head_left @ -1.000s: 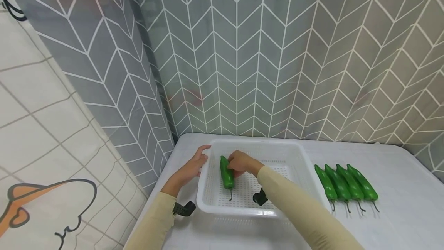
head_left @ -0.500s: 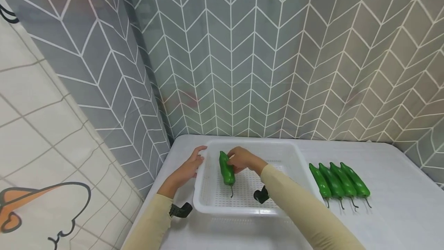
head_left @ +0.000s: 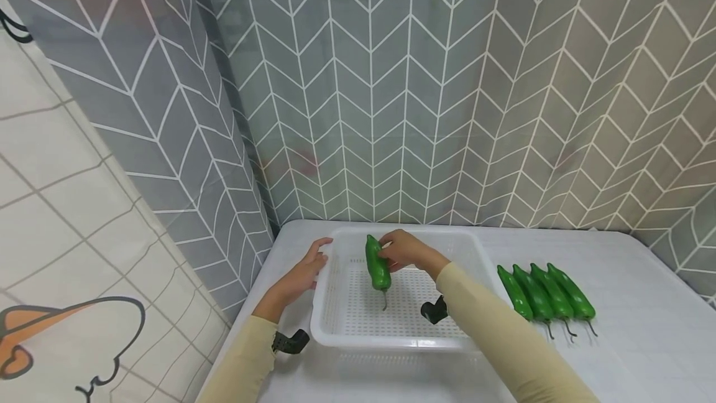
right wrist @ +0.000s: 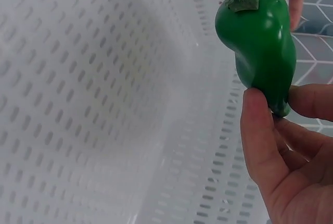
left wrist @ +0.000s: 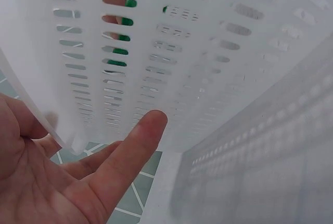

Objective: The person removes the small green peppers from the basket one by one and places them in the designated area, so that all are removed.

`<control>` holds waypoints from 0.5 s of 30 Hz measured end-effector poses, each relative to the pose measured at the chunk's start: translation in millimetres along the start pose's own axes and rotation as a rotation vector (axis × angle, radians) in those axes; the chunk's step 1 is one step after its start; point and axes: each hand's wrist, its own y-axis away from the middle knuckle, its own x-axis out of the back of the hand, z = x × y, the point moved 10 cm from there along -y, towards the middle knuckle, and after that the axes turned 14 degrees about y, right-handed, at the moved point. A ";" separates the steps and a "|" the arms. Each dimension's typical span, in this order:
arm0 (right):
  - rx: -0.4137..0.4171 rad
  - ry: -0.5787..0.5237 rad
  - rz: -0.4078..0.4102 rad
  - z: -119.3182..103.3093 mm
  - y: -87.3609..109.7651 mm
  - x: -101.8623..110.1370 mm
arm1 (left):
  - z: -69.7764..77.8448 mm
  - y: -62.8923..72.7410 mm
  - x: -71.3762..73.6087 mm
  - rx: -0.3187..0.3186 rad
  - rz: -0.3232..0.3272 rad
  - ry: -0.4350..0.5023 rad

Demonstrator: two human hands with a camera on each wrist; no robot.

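A green chili pepper (head_left: 377, 266) hangs over the white perforated basket (head_left: 386, 343), stem pointing toward me. My right hand (head_left: 411, 250) pinches it; in the right wrist view the thumb and fingertips hold its narrow tip (right wrist: 265, 41). At the basket's left side, my left hand (head_left: 296, 280) rests against the rim. Seen from the left wrist, one straight finger (left wrist: 130, 153) lies along the outer wall (left wrist: 197, 52), with other fingers at the rim; how firmly they touch is unclear. Green and skin tones show through the slots.
Several green chili peppers (head_left: 545, 294) lie side by side on the white-covered table (head_left: 626, 334), right of the basket. Patterned grey curtains (head_left: 380, 111) stand behind and to the left. Black wrist cameras (head_left: 291, 342) are strapped on both wrists.
My right hand has lifted the pepper and carried it slightly right and away from me over the basket. My left hand stays at the rim. The head view has shifted slightly.
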 end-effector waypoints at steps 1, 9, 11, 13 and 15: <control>0.002 -0.004 0.001 1.6 0.4 2.1 | -0.5 -0.4 -0.2 -0.001 -0.006 0.004; -0.006 -0.052 0.008 13.7 6.2 20.8 | -2.2 -2.4 -0.3 -0.006 -0.027 0.009; -0.001 -0.049 0.013 15.1 8.5 25.8 | -2.0 -2.1 0.3 -0.006 -0.021 0.010; 0.000 -0.043 0.016 17.1 10.5 30.7 | -2.2 -2.1 0.8 -0.005 -0.017 0.010; 0.003 -0.040 0.017 19.9 12.1 35.8 | -2.6 -2.1 1.0 -0.002 -0.013 0.012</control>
